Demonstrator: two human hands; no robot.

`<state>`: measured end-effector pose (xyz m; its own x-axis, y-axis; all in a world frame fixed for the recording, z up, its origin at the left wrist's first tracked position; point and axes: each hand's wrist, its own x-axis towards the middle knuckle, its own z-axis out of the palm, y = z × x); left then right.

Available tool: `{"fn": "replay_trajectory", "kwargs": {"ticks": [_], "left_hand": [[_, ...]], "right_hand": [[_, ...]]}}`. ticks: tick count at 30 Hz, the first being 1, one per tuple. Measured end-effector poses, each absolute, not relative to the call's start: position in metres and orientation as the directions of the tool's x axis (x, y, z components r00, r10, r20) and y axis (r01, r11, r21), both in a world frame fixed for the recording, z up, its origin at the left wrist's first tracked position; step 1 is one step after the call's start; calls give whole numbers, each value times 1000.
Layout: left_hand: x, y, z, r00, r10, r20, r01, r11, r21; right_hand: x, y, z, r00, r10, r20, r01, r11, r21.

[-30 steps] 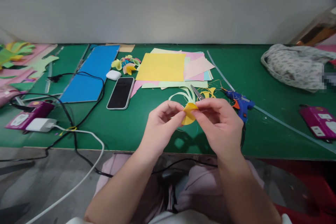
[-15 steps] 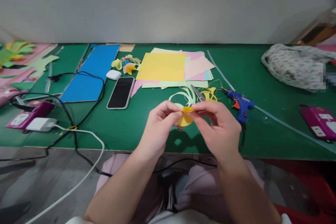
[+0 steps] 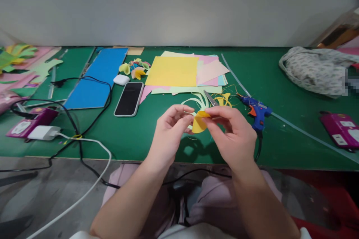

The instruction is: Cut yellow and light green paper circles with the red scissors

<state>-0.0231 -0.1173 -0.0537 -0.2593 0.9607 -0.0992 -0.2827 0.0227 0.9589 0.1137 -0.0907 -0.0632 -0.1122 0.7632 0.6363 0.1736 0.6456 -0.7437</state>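
Observation:
Between finger and thumb, my right hand pinches a yellow paper piece that is folded over at its top. My left hand is close by on the left, thumb and forefinger apart by the paper's left edge; whether a lower finger touches it I cannot tell. Just beyond the hands lie pale green paper strips, partly covered scissors and yellow paper offcuts. A blue glue gun rests to the right of my right hand.
A yellow sheet tops a stack of coloured paper. To its left are small paper flowers, a phone, a white case and a blue board. Cables cross the left side by a purple power strip. A patterned cloth bag lies right.
My left thumb and forefinger have parted from the yellow paper. The piece has turned a little in my right fingers and its fold shows more.

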Motion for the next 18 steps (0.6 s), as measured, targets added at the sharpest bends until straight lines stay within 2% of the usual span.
{"fn": "replay_trajectory", "kwargs": {"ticks": [4,18], "left_hand": [[-22,-117,-54,-240,969,-54,-227,-2,974],[-22,-115,-54,-247,967,-64,-226,7,974]], "right_hand": [[113,-90,-62,-114,759,641,172,650,-740],[115,-89,-62,-177,729,662,232,684,-692]]}}
